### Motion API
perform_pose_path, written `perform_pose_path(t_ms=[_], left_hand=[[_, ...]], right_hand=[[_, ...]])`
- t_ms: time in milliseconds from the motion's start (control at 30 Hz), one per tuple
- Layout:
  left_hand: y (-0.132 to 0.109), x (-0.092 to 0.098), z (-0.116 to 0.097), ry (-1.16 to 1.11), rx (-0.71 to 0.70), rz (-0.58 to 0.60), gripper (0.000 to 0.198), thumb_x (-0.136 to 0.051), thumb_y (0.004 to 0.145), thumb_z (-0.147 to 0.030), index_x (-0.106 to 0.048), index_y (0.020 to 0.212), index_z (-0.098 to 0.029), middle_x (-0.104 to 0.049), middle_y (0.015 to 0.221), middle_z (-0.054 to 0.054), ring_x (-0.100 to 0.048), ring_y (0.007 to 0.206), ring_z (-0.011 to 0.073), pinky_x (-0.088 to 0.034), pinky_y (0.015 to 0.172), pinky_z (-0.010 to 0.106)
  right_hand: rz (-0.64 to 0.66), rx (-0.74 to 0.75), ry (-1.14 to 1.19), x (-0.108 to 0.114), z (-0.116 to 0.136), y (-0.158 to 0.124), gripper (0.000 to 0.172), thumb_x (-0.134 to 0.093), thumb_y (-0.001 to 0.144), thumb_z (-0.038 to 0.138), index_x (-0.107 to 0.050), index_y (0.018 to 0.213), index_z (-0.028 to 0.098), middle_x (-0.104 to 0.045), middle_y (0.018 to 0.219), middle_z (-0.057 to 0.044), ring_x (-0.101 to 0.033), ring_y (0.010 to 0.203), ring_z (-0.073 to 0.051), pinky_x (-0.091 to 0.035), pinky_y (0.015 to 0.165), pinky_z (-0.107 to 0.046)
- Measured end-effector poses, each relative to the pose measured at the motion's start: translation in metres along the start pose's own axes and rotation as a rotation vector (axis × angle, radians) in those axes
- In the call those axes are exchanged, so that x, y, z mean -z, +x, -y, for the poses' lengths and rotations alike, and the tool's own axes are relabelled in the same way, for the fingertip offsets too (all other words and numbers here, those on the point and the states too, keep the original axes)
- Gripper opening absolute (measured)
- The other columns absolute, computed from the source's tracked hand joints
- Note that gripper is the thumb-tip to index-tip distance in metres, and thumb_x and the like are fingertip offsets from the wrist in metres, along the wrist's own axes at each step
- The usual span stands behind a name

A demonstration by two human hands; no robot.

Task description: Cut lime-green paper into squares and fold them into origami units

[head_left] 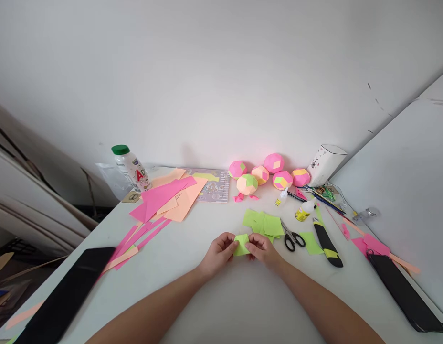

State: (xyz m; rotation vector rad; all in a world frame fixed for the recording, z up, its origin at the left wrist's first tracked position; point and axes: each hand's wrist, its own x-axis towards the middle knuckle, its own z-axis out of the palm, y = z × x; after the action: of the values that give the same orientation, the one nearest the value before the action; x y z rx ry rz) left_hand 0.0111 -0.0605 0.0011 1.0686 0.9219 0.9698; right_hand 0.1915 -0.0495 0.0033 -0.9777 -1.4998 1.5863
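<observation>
A small green paper square [241, 245] with a crease is held up at the middle of the table's front part. My left hand [221, 250] pinches its left edge between thumb and fingers. On the opposite edge my right hand [263, 250] grips it the same way. Just behind my right hand lies a loose pile of green paper squares [261, 221]. Black-handled scissors [292, 238] rest beside that pile, and another green square [311, 243] lies right of them. A black and yellow utility knife [328, 242] is farther right.
Several folded paper balls [247, 184] stand by the wall. Two small glue bottles [305, 210] are right of centre. Pink and peach paper sheets [167, 198] and a white bottle with green cap [131, 167] stand left. Black flat objects lie at left [67, 291] and right [404, 291].
</observation>
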Motion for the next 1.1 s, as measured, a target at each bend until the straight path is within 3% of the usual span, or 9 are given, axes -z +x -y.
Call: perform_pose_path(t_ms=[200, 400, 533, 633, 867, 1100], left_hand=[[0.0016, 0.0020, -0.0019, -0.090, -0.014, 0.025, 0.036, -0.064, 0.075, -0.048, -0.045, 0.079, -0.018, -0.054, 0.052, -0.005, -0.047, 0.047, 0.0088, -0.037, 0.051, 0.022], [0.0000, 0.0018, -0.0070, -0.069, -0.019, 0.057, 0.034, -0.063, 0.076, -0.046, -0.048, 0.080, -0.016, -0.053, 0.063, -0.004, -0.045, 0.050, 0.0066, -0.036, 0.051, 0.021], [0.0014, 0.0015, -0.0057, -0.142, -0.061, 0.031, 0.034, -0.063, 0.077, -0.045, -0.041, 0.086, -0.021, -0.049, 0.071, -0.005, -0.045, 0.051, 0.0060, -0.038, 0.049, 0.020], [0.0018, 0.0021, -0.0042, -0.183, -0.064, 0.077, 0.035, -0.064, 0.077, -0.043, -0.036, 0.083, -0.022, -0.047, 0.073, -0.006, -0.045, 0.054, 0.0065, -0.039, 0.050, 0.020], [0.0004, 0.0045, -0.0014, -0.059, -0.047, 0.138, 0.026, -0.061, 0.080, -0.036, -0.051, 0.098, -0.020, -0.052, 0.071, -0.003, -0.046, 0.057, 0.0086, -0.036, 0.053, 0.022], [-0.0004, 0.0033, -0.0038, -0.004, -0.047, 0.127, 0.032, -0.064, 0.078, -0.039, -0.054, 0.099, -0.017, -0.056, 0.073, -0.001, -0.045, 0.057, 0.0086, -0.034, 0.052, 0.021]], right_hand=[[-0.005, 0.017, -0.022, 0.0001, 0.0005, 0.0016, 0.027, -0.061, 0.081, 0.043, -0.057, 0.078, 0.017, -0.057, 0.054, 0.003, -0.050, 0.048, -0.011, -0.040, 0.048, -0.023], [-0.015, -0.013, -0.045, 0.0011, 0.0033, 0.0016, 0.027, -0.062, 0.081, 0.042, -0.057, 0.074, 0.017, -0.057, 0.054, 0.003, -0.051, 0.048, -0.011, -0.040, 0.049, -0.023], [-0.013, -0.038, -0.064, 0.0021, 0.0040, 0.0007, 0.026, -0.062, 0.080, 0.042, -0.058, 0.074, 0.017, -0.058, 0.054, 0.002, -0.052, 0.049, -0.011, -0.041, 0.050, -0.024], [-0.043, -0.055, -0.064, 0.0027, 0.0027, 0.0011, 0.026, -0.063, 0.079, 0.043, -0.060, 0.078, 0.017, -0.058, 0.054, 0.002, -0.054, 0.049, -0.012, -0.043, 0.050, -0.025], [-0.096, -0.058, -0.001, 0.0046, -0.0032, 0.0025, 0.029, -0.065, 0.078, 0.042, -0.059, 0.096, 0.019, -0.060, 0.063, 0.002, -0.055, 0.047, -0.012, -0.045, 0.048, -0.026], [-0.091, -0.051, -0.008, 0.0038, -0.0021, 0.0018, 0.027, -0.065, 0.077, 0.041, -0.061, 0.092, 0.019, -0.063, 0.064, 0.001, -0.055, 0.048, -0.012, -0.046, 0.049, -0.026]])
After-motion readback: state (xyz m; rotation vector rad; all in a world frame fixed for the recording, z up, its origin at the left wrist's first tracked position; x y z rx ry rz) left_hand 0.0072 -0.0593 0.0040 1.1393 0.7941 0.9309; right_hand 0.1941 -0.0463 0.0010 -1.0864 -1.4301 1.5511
